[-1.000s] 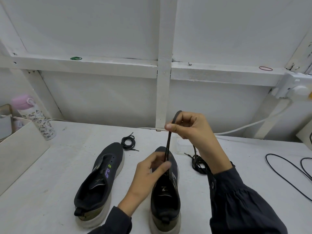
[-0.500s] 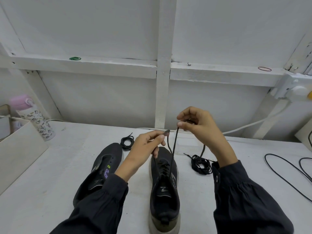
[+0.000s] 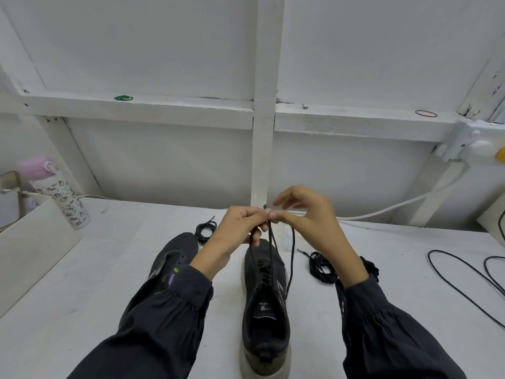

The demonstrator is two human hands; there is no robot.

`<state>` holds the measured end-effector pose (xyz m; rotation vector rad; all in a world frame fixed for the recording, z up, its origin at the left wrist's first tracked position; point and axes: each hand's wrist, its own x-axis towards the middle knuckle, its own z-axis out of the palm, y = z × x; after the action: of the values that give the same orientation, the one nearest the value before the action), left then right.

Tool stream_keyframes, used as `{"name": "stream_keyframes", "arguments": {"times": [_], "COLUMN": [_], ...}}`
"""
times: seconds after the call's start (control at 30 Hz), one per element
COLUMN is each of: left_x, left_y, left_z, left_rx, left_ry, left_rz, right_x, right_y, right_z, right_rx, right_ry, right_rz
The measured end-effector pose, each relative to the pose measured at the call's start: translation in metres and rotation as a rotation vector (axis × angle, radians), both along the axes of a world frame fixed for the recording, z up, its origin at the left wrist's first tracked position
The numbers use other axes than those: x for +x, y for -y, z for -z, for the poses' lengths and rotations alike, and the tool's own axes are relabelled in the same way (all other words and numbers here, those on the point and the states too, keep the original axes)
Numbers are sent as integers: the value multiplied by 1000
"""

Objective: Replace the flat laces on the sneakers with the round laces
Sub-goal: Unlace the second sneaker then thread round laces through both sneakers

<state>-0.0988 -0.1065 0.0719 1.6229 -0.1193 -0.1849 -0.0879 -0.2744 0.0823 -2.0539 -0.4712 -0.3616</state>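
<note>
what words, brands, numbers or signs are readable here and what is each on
No text reads clearly.
On the right sneaker, the tongue label: pale logo and small print, too blurred to read.
On the same shoe's side: white markings, too blurred to read.
On the left sneaker: purple and green marks, too small to read.
On the bottle: cartoon print, no legible words.

My left hand (image 3: 237,228) is up from the tongue of the right-side sneaker (image 3: 263,310) and now meets my right hand (image 3: 308,214) fingertip to fingertip above the toe. The lace (image 3: 270,242) strands, held apart half a second ago, now converge at that pinch.
</note>
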Motion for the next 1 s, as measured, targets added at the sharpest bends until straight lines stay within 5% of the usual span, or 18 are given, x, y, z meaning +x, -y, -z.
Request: {"name": "stream_keyframes", "arguments": {"times": [0.13,0.27,0.47,0.63,0.83,1.0], "left_x": [-4,-7,-4,-4,-10,-11], "left_y": [3,-2,-7,-13,-12,-6], "left_z": [-1,-1,5,15,23,35], "left_rx": [-45,8,179,405,277,223], "left_ry": [-18,10,123,325,407,469], "left_rz": [43,116,1,-71,-21,-14], "right_x": [-7,-7,-6,-5,-15,-15], "right_y": [-2,-1,-6,0,10,11], "right_z": [6,10,21,25,7,6], "right_rx": [100,115,-181,-388,21,275], "right_ry": [-129,-50,146,-129,-523,-556], "right_rz": [-70,-1,148,53,-274,-312]}}
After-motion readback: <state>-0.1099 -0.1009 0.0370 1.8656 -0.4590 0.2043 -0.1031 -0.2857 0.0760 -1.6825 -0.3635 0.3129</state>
